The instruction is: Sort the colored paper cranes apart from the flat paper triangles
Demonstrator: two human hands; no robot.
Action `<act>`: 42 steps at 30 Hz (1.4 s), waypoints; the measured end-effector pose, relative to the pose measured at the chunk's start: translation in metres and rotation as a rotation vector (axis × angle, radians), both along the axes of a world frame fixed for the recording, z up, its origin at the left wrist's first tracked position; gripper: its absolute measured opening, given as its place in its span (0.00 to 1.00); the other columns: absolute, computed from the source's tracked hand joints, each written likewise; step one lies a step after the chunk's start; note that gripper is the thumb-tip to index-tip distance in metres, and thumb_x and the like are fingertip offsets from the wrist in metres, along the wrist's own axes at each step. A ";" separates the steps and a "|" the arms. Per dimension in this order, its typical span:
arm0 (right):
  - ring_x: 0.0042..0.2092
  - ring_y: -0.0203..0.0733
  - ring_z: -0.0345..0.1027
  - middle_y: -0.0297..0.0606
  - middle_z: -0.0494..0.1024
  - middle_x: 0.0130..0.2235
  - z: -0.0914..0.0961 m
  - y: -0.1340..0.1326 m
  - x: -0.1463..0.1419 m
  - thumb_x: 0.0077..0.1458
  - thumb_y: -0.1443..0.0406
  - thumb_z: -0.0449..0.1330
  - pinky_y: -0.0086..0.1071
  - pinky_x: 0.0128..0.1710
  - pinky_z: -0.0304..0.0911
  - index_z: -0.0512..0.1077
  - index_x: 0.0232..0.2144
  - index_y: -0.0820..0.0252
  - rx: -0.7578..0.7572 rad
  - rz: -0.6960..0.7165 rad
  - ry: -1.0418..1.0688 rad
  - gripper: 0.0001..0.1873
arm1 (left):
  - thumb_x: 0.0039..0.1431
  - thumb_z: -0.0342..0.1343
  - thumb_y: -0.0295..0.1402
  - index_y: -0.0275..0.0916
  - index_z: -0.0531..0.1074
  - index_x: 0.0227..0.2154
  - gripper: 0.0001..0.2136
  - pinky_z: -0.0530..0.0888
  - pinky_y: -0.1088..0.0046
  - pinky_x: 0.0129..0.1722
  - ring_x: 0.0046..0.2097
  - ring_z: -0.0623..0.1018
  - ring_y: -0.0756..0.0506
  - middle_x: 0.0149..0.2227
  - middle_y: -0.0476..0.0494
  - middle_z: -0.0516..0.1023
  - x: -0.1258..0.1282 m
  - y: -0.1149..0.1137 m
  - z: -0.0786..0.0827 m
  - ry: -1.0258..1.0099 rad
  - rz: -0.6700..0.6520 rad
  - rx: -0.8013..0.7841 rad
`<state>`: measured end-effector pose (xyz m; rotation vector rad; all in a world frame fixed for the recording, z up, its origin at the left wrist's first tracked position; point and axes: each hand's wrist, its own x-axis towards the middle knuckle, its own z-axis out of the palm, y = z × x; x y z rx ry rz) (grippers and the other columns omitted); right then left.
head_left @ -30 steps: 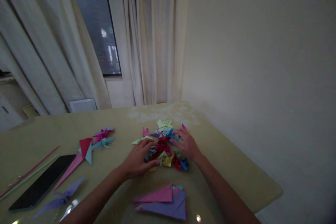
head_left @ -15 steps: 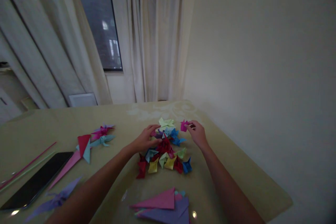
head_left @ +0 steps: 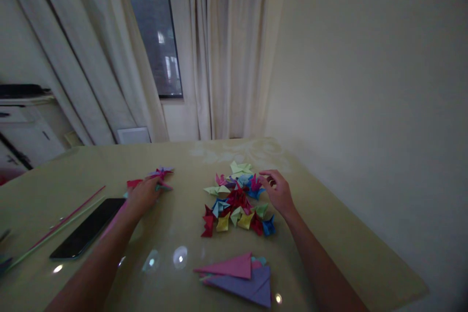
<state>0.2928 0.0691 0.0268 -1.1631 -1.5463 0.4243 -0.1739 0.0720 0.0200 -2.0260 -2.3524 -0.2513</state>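
Note:
A heap of small folded paper pieces (head_left: 237, 204) in red, yellow, blue, green and pink lies mid-table. My right hand (head_left: 278, 192) rests at the heap's right edge with fingers loosely curled beside a pink piece (head_left: 255, 183); it grips nothing that I can see. My left hand (head_left: 144, 195) is stretched out to the left and lies over a group of larger folded paper figures (head_left: 160, 173), pink and light blue. Its fingers curve down onto them; whether they grip one is not clear.
A dark phone (head_left: 89, 227) lies at the left, with thin pink and green sticks (head_left: 62, 224) beside it. Folded pink and purple paper triangles (head_left: 241, 275) sit near the front edge. The glossy table (head_left: 329, 234) ends at a wall on the right; curtains hang behind.
My left hand has left the heap and swung left onto the larger paper figures. My right hand has lowered the pink piece to the heap's edge. The camera has turned slightly left.

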 end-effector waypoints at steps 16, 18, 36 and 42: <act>0.40 0.42 0.73 0.41 0.76 0.50 0.083 -0.011 -0.141 0.59 0.53 0.70 0.36 0.43 0.70 0.72 0.57 0.56 0.175 0.440 -0.408 0.28 | 0.55 0.62 0.59 0.37 0.79 0.42 0.28 0.79 0.64 0.41 0.41 0.83 0.40 0.39 0.40 0.83 0.106 -0.019 0.064 -1.229 -0.258 0.231; 0.45 0.45 0.73 0.43 0.73 0.54 0.082 -0.009 -0.150 0.57 0.55 0.72 0.37 0.44 0.71 0.68 0.61 0.54 0.222 0.420 -0.462 0.33 | 0.53 0.66 0.55 0.36 0.79 0.45 0.27 0.79 0.68 0.41 0.42 0.83 0.41 0.39 0.40 0.83 0.132 -0.024 0.069 -1.511 -0.295 0.183; 0.44 0.44 0.75 0.43 0.75 0.53 0.092 0.011 -0.089 0.61 0.60 0.70 0.34 0.42 0.65 0.76 0.50 0.57 -0.144 0.090 -0.766 0.17 | 0.59 0.58 0.29 0.37 0.77 0.47 0.13 0.76 0.57 0.55 0.51 0.81 0.37 0.49 0.32 0.81 0.098 0.018 -0.016 -0.419 -0.436 0.040; 0.39 0.36 0.74 0.41 0.76 0.52 0.110 -0.010 -0.097 0.63 0.62 0.69 0.34 0.47 0.66 0.75 0.52 0.59 -0.006 0.333 -0.505 0.17 | 0.62 0.62 0.40 0.40 0.75 0.49 0.16 0.80 0.59 0.51 0.47 0.83 0.40 0.48 0.40 0.82 0.106 -0.005 0.039 -0.854 -0.647 0.048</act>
